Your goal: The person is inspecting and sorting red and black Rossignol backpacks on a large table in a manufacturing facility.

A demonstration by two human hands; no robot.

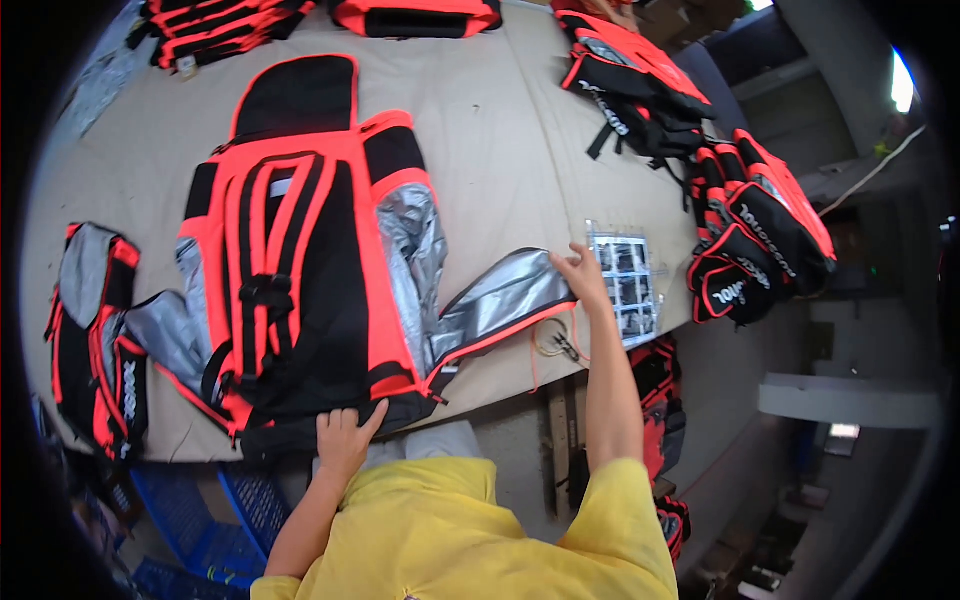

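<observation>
Beige tabletop [500, 130], big orange-and-black bag [335, 235] on it: left hand [343, 442] on its bottom edge, right hand [586, 276] touching the silver flap [510, 290] right of it, can't tell if either's gripping.

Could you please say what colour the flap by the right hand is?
Mostly silver flap, head view.

Over here, the one head-worn view looks down past the yellow shirt [420, 540] and out across the tabletop [505, 170], left hand [343, 440] and right hand [583, 274] both fairly near (a wide fisheye, its corners black, straight edges bowed).
</observation>
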